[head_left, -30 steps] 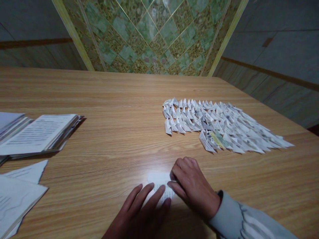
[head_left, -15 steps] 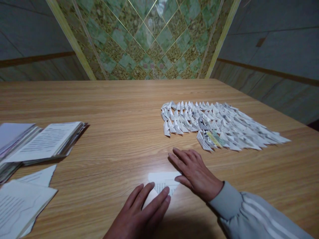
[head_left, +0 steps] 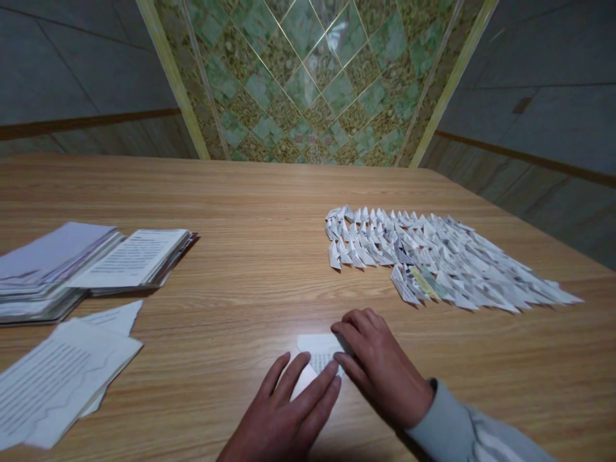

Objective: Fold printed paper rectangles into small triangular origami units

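A small folded sheet of printed paper (head_left: 321, 360) lies on the table in front of me, partly covered by both hands. My left hand (head_left: 289, 404) rests on its lower left part, fingers spread and stretched out, pressing it flat. At the sheet's right side, my right hand (head_left: 380, 366) has its fingers curled, with the thumb and forefinger closed on the paper's edge. Beyond it, to the right, stand rows of folded paper pieces (head_left: 433, 256), white with print, one of them partly yellow.
Stacks of printed pages (head_left: 129, 260) and a lilac-topped pile (head_left: 58, 253) sit at the left. Loose torn sheets (head_left: 62, 378) lie nearer, overlapping. The wooden table (head_left: 231, 256) reaches back towards a green tiled wall (head_left: 308, 83).
My right hand has come in and down onto the paper's right side, its fingers curling from spread to closed. My left hand stays on the sheet. The view has shifted slightly left.
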`<state>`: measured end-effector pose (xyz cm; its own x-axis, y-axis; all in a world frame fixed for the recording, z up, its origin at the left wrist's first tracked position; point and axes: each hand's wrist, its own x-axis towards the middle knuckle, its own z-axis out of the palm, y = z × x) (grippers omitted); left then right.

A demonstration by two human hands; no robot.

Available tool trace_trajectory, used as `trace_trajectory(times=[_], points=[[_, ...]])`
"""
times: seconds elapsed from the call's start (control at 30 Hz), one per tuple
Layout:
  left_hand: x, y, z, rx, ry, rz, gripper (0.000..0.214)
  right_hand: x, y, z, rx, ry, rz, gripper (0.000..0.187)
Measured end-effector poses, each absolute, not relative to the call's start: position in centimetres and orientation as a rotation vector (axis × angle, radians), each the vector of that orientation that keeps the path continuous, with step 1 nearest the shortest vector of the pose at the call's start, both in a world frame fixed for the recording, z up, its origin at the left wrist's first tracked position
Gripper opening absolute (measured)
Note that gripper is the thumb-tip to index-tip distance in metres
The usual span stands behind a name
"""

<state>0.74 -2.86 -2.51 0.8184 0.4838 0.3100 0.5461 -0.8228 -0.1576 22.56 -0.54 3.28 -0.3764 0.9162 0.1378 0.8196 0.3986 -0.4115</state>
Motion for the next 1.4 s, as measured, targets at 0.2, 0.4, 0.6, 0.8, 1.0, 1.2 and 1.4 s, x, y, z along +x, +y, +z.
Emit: trace_trajectory(times=[0.2, 0.4, 0.6, 0.8, 1.0, 1.2, 1.4], points=[[1.8, -3.2, -1.1, -2.717, -0.767, -0.391, 0.033, 22.9, -0.8, 3.0, -1.589, -2.272, 0.404, 0.023], [1.9, -3.7, -2.3, -2.74, -0.805, -0.372, 0.038, 23.2, -1.0, 3.4, -1.552, -2.236, 0.475, 0.02], [1.5, -3.8, -3.5, -2.779, -0.841, -0.341, 0.045, 23.6, -0.7, 2.9, -1.511, -2.32, 0.269, 0.055], [1.5, -4.3, -2.8, -2.715, -0.932, -0.324, 0.062, 25.2, 0.0, 1.3, -1.611, -2.424, 0.071, 0.063], [1.2, -4.3, -2.4, -2.826, -0.949, -0.238, 0.087, 26.5, 1.0, 1.2, -1.532, -2.424, 0.015, 0.057], [0.9, -3.9, -2.5, -2.841, -0.88, -0.339, 0.088, 25.0, 0.6, 2.7, -1.47, -2.287, 0.269, 0.016], [1.3, -3.7, -2.7, -2.74, -0.786, -0.471, 0.08, 22.6, -0.9, 3.5, -1.631, -2.326, 0.269, 0.018]])
